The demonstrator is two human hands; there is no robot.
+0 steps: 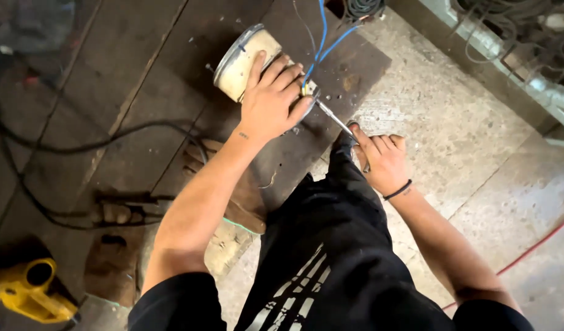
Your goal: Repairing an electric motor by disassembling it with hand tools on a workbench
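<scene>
My left hand [271,98] rests on top of a cream-coloured cylindrical part [242,58] with a metal rim, gripping it as it lies on its side on a dark wooden board [171,73]. Blue wires [322,37] run from the part's near end up and away. My right hand [383,160] holds the handle of a screwdriver [334,117]. Its shaft points up-left, with the tip at the end of the cylinder beside my left fingers. A black band sits on my right wrist.
A worn leather glove [242,196] lies under my left forearm. A black cable [80,144] snakes over the board at left. A yellow tool [27,288] sits at the lower left. A red cord [533,245] crosses the concrete floor [478,141] at right. Tangled wires [515,24] fill the top right.
</scene>
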